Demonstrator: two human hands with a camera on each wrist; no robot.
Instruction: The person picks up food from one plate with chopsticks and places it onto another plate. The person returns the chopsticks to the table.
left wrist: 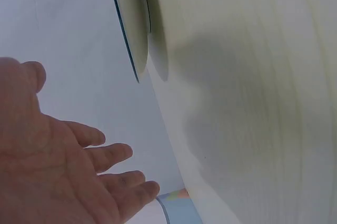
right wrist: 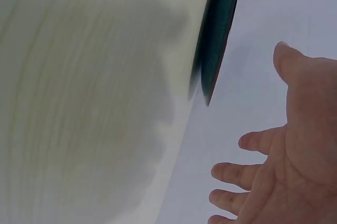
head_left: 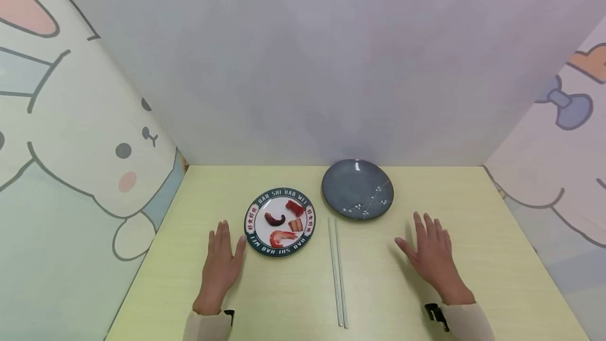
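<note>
My left hand [head_left: 222,264] hovers left of a round plate [head_left: 252,238] with a dark green lettered rim, its thumb close to the rim and its fingers straight. Four kinds of food lie on that plate: a shrimp [head_left: 282,238], a dark curled tentacle piece [head_left: 274,219], a red piece [head_left: 294,208] and a striped brown piece [head_left: 295,224]. Two thin metal chopsticks [head_left: 338,278] lie side by side between the hands. My right hand [head_left: 433,257] is over the table to their right, fingers spread and holding nothing. A blue-grey plate [head_left: 352,188] with white blossoms sits farther back.
The pale yellow wooden table [head_left: 379,299] meets a plain light wall [head_left: 331,67] at its back edge. Side walls with cartoon drawings [head_left: 85,146] stand to the left and right. Each wrist wears a dark strap [head_left: 436,316].
</note>
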